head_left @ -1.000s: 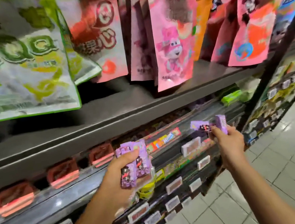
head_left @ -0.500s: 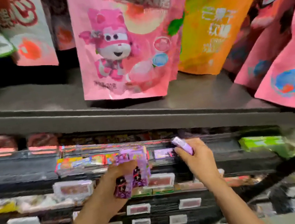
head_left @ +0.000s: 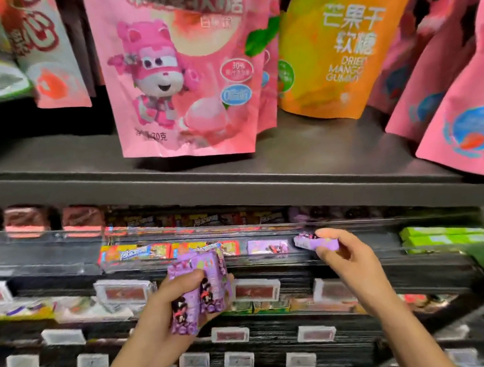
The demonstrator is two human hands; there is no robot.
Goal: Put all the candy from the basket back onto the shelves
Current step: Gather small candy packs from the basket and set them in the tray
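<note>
Now right hand (head_left: 350, 261) pinches purple candy (head_left: 317, 242) — left hand (head_left: 171, 305) (two packs (head_left: 200, 291)).

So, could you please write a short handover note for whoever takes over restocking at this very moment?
Left hand: grips a bunch of purple candy packs, held upright in front of the shelves.
Right hand: pinches one purple candy pack at the front edge of the candy shelf, beside a matching purple pack already lying there.
Done: at least that one pack appears shelved.
Left: place the right-hand pack, then the left-hand ones. The basket is out of view.
</note>
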